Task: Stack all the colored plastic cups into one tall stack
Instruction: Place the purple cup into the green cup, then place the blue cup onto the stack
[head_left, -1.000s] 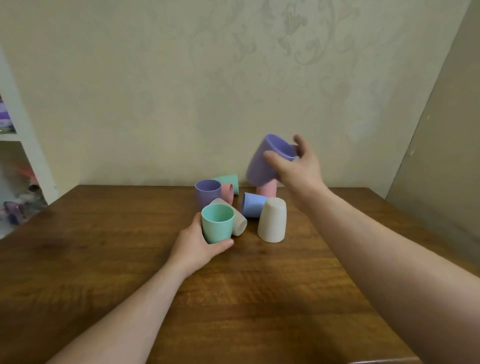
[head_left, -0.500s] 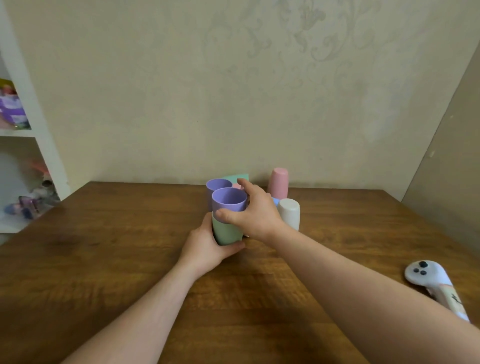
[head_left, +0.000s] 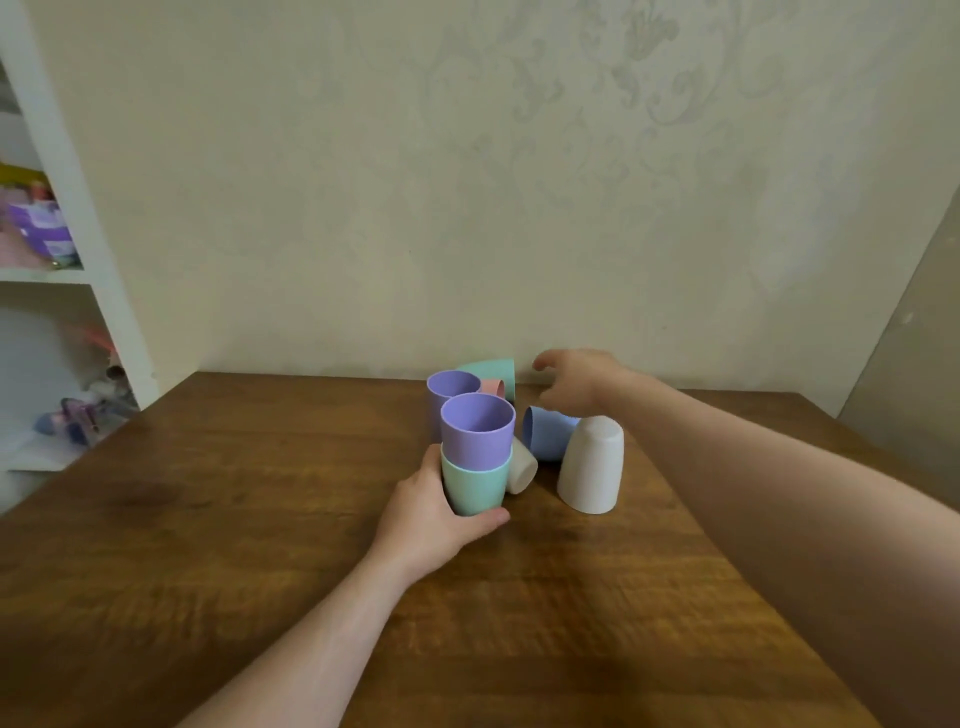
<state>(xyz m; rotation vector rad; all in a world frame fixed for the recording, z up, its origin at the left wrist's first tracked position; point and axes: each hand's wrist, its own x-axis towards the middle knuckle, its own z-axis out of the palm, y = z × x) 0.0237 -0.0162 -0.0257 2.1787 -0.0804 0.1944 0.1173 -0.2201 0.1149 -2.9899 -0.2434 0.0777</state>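
Observation:
A purple cup (head_left: 477, 431) sits nested in a mint green cup (head_left: 475, 486) on the wooden table (head_left: 260, 519). My left hand (head_left: 431, 512) is wrapped around the green cup's side. Behind the pair stand another purple cup (head_left: 451, 387), a green cup on its side (head_left: 491, 371) and a pink cup on its side (head_left: 493, 387). A beige cup (head_left: 522, 467) and a blue cup (head_left: 548, 434) lie tipped over to the right. A white cup (head_left: 592, 467) stands upside down. My right hand (head_left: 571, 384) hovers blurred at the back with curved fingers apart, holding nothing visible.
The wall runs right behind the cups at the table's far edge. A white shelf unit (head_left: 78, 234) with toys stands to the left of the table. Another wall (head_left: 909, 364) angles in on the right.
My right hand set the purple cup into the green one, let go, and moved back and right toward the rear cups. The upright pink cup there is now hidden behind it. The left hand stayed put.

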